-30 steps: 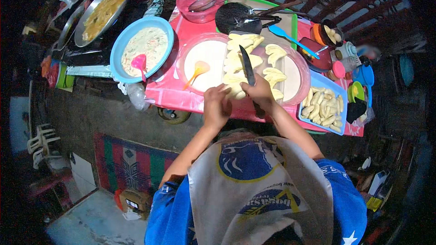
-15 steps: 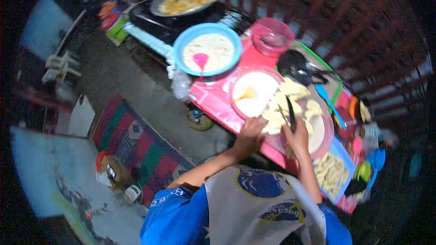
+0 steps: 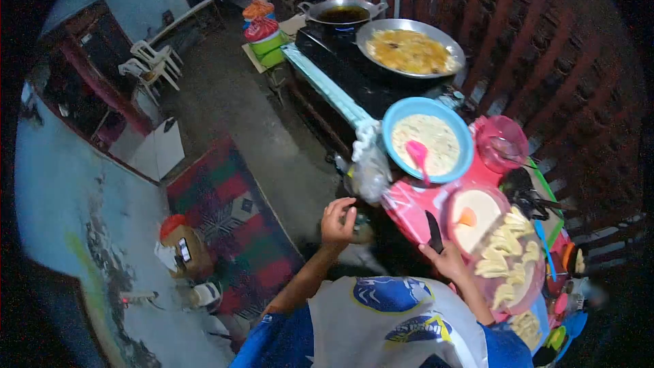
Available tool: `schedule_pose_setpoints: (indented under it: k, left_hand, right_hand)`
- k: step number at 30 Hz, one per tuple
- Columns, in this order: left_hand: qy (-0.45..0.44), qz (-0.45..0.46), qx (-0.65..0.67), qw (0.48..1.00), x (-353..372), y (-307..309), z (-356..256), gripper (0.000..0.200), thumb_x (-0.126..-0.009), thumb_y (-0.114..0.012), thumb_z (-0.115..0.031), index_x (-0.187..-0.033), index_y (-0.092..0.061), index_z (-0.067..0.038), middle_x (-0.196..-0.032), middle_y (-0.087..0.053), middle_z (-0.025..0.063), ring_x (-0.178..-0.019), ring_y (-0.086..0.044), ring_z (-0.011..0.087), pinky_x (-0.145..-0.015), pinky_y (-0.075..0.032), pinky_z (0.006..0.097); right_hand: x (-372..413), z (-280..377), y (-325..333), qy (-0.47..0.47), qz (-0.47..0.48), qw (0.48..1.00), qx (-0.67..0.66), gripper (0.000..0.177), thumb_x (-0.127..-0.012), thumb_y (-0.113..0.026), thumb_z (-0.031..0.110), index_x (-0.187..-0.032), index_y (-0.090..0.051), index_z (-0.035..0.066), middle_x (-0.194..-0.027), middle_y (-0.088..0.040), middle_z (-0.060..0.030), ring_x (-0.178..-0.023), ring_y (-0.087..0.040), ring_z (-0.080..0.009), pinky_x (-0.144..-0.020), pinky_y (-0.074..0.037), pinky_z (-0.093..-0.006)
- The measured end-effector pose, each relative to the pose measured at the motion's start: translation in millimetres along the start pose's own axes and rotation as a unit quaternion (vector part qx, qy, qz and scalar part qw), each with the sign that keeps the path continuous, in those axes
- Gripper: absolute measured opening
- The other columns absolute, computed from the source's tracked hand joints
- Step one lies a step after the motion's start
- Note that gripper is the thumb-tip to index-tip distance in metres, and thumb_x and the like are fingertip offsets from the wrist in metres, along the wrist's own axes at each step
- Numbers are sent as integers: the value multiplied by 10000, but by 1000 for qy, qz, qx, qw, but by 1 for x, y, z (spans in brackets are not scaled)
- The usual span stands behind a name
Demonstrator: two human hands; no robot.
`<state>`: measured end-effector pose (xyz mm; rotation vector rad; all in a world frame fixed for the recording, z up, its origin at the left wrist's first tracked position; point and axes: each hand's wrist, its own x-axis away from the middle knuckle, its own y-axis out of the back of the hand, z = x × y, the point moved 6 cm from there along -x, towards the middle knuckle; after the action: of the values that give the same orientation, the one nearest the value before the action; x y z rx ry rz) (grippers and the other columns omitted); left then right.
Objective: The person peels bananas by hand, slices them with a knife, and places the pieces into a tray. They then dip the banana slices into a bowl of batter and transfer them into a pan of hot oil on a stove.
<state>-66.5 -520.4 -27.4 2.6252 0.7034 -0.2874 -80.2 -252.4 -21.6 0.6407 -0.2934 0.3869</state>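
Observation:
My right hand (image 3: 446, 260) grips a knife with a dark blade (image 3: 433, 230) pointing up and away, beside the pink table's near edge. My left hand (image 3: 338, 221) is raised off the table over the floor, fingers curved and apart, holding nothing. Close to the right hand stands a pink bowl of white batter (image 3: 475, 206) with an orange spoon (image 3: 467, 217) in it. Pale yellow fan-cut pieces (image 3: 503, 249), which look like banana, lie over a wide pink basin (image 3: 533, 278) just right of it. More pale pieces (image 3: 526, 329) sit on a blue tray, partly hidden by my arm.
A blue basin (image 3: 389, 129) of speckled batter holds a pink ladle (image 3: 417, 153). Beyond it, a wide pan (image 3: 460, 61) of frying food and a second pan of dark oil (image 3: 343, 15) sit on the black stove. A slatted wooden fence (image 3: 545, 34) borders the right; a patterned rug (image 3: 235, 232) lies left.
The view has swung left. Both hands have come away from the pale pieces; the left has moved off the table and opened, while the right still holds the knife.

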Motion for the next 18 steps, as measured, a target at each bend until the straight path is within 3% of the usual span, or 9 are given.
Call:
schedule_pose_setpoints:
  k: [2, 3, 4, 6, 8, 10, 12, 15, 18]
  left_hand:
    - [32, -14, 21, 999, -37, 47, 55, 163, -771, -526, -140, -891, -573, -40, -931, -554, 115, -879, -507, 261, -756, -415, 344]
    - [-21, -27, -19, 999, -58, 69, 83, 149, -781, -512, -132, -873, -572, -31, -880, -565, 113, -836, -521, 255, -723, -423, 338]
    - [-63, -36, -62, 995, -67, 93, 100, 140, -791, -498, -123, -856, -571, -23, -829, -576, 112, -793, -535, 248, -690, -430, 331]
    - [-12, -14, -96, 995, -109, 140, 95, 144, -814, -466, -115, -824, -570, -16, -760, -578, 111, -727, -547, 238, -642, -425, 307]
    - [28, -15, -36, 999, -153, 172, 126, 169, -832, -454, -133, -819, -571, -12, -725, -575, 95, -685, -546, 195, -631, -412, 279]
    - [57, 1, 10, 998, -200, 186, 154, 186, -842, -443, -146, -825, -571, -12, -718, -574, 83, -674, -540, 176, -629, -406, 270]
    - [85, 12, 61, 994, -254, 188, 166, 203, -851, -432, -159, -832, -571, -12, -710, -573, 70, -663, -534, 157, -628, -399, 260]
    - [114, 65, 38, 991, -328, 182, 180, 254, -881, -397, -243, -881, -555, -45, -737, -525, -7, -605, -452, 76, -562, -363, 180]
    - [161, 85, 47, 982, -393, 163, 208, 264, -865, -398, -222, -870, -576, -27, -710, -582, 57, -685, -544, 148, -643, -407, 265]
  right_hand:
    - [-41, 27, -54, 26, 61, 998, 11, 352, -740, -612, 352, -840, -577, 17, -611, -544, -51, -578, -502, -128, -559, -407, -287]
    - [-54, 64, -70, 129, -4, 991, 26, 368, -740, -607, 348, -911, -573, 25, -681, -594, -119, -632, -574, -204, -594, -427, -330]
    - [-68, 85, -94, 113, 35, 991, 55, 344, -749, -591, 323, -935, -559, 35, -743, -594, -173, -694, -588, -283, -632, -435, -361]
    - [-100, 109, -146, 138, 77, 986, 48, 325, -757, -575, 311, -971, -550, 67, -740, -585, -179, -683, -576, -303, -624, -436, -361]
    - [-114, 154, -174, 209, 104, 972, 1, 337, -763, -560, 323, -971, -546, 58, -742, -581, -186, -660, -575, -301, -603, -437, -358]
    - [-135, 173, -194, 206, 100, 973, 6, 371, -756, -564, 343, -957, -544, 31, -696, -572, -193, -609, -570, -305, -568, -436, -364]
    - [-158, 181, -210, 132, 140, 977, 88, 235, -784, -561, 249, -876, -539, 33, -679, -577, -97, -645, -552, -158, -608, -428, -297]
    - [-191, 199, -216, 102, 135, 978, 125, 303, -780, -555, 359, -891, -566, 77, -693, -587, -116, -627, -562, -211, -595, -431, -317]
    - [-239, 193, -230, 77, 112, 979, 154, 368, -764, -565, 413, -902, -585, 73, -705, -600, -116, -615, -564, -221, -588, -433, -320]
